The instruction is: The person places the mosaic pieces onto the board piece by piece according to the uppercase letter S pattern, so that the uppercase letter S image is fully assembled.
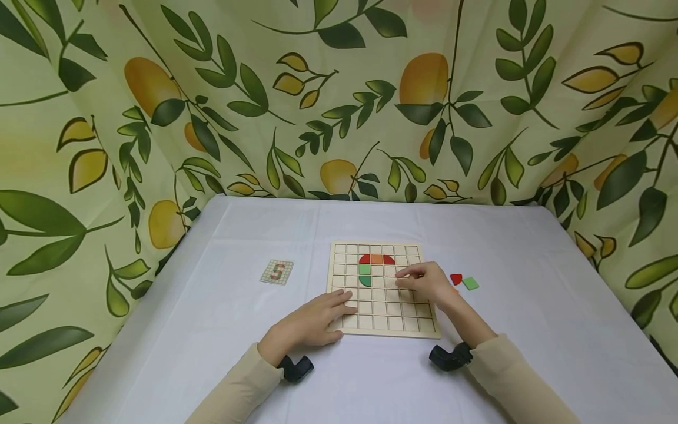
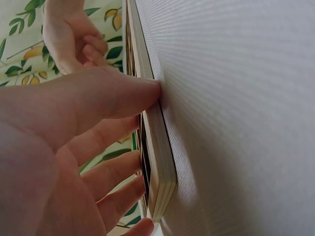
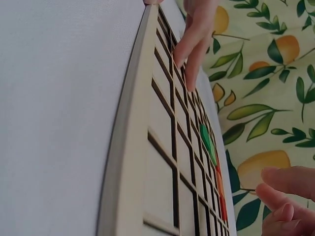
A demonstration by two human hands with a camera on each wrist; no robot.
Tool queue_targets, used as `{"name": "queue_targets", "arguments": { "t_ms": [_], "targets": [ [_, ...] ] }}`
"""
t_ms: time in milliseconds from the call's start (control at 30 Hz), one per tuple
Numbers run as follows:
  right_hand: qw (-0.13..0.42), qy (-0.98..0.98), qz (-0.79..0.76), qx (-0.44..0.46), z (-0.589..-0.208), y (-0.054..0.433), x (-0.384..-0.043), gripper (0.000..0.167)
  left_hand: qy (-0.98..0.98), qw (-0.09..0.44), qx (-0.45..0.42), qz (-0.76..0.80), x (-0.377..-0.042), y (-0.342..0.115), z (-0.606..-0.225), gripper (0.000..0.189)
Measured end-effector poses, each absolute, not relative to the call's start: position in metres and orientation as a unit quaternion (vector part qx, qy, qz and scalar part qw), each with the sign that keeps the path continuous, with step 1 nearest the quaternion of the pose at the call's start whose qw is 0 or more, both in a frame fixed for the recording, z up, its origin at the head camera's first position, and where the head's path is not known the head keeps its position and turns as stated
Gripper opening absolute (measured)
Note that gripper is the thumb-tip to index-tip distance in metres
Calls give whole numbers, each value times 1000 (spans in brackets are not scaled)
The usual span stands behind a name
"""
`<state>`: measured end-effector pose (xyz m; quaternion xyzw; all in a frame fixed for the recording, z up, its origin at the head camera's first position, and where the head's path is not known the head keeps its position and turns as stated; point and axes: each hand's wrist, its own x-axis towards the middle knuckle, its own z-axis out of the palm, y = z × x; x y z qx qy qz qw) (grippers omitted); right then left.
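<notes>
A wooden grid board [image 1: 392, 334] lies flat before me. In its upper left part sit an orange square [image 1: 376, 259] between two red rounded pieces [image 1: 389, 259], then a green square [image 1: 365, 269] and a green rounded piece [image 1: 365, 281] running down the left side. My left hand [image 1: 318, 318] rests spread on the board's lower left corner, its thumb [image 2: 133, 96] against the front edge. Over the right half of the grid hovers my right hand [image 1: 426, 282], fingers loosely bent; in the right wrist view no piece shows between its fingertips [image 3: 269, 176].
Just right of the board lie a loose red piece [image 1: 456, 279], a green square [image 1: 470, 284] and an orange piece [image 1: 455, 290] partly behind the right hand. A small pattern card [image 1: 277, 272] lies left on the white cloth [image 1: 222, 235]. A leaf-print curtain [image 1: 339, 118] hangs behind.
</notes>
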<state>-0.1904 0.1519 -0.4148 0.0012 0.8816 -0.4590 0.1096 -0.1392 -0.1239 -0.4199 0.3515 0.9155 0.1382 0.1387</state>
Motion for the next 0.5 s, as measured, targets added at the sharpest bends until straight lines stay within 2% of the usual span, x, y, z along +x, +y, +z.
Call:
{"name": "queue_targets", "arguments": {
  "t_ms": [233,500],
  "targets": [
    [126,874,-469,11,-411,176,-184,31,914,129,359,141,-139,-124,-420,48],
    [112,885,-451,23,-412,195,-178,33,913,126,361,144,-137,-124,-419,48]
  ]
}}
